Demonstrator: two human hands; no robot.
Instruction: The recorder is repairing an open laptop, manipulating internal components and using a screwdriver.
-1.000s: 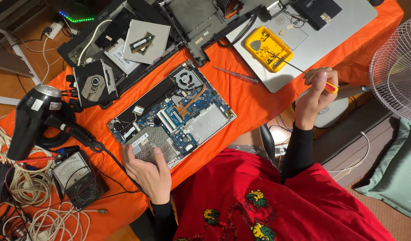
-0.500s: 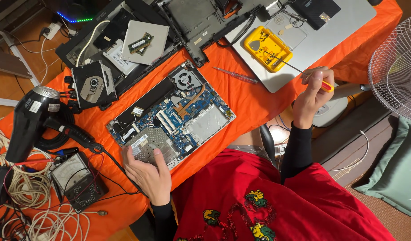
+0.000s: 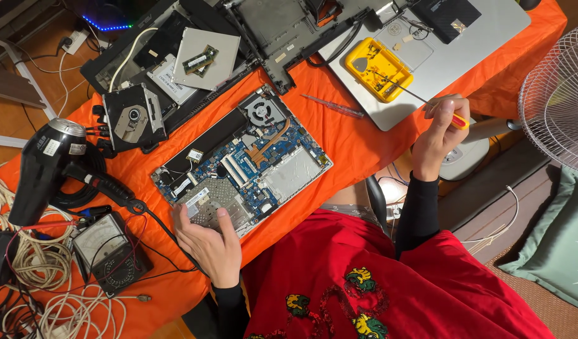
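Fingers (image 3: 441, 112) grip the screwdriver (image 3: 421, 98), right of the opened laptop (image 3: 242, 166).

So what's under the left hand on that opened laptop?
The left hand rests on a perforated silver metal plate at the opened laptop's near corner. What the plate covers, and the part beneath the palm, is hidden.

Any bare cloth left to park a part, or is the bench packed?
Freest patch: orange cloth between the open laptop board and the silver laptop lid, holding only a thin screwdriver. A smaller strip lies beside the left hand. Crowded: the left edge, with hair dryer, meter and cable coils.
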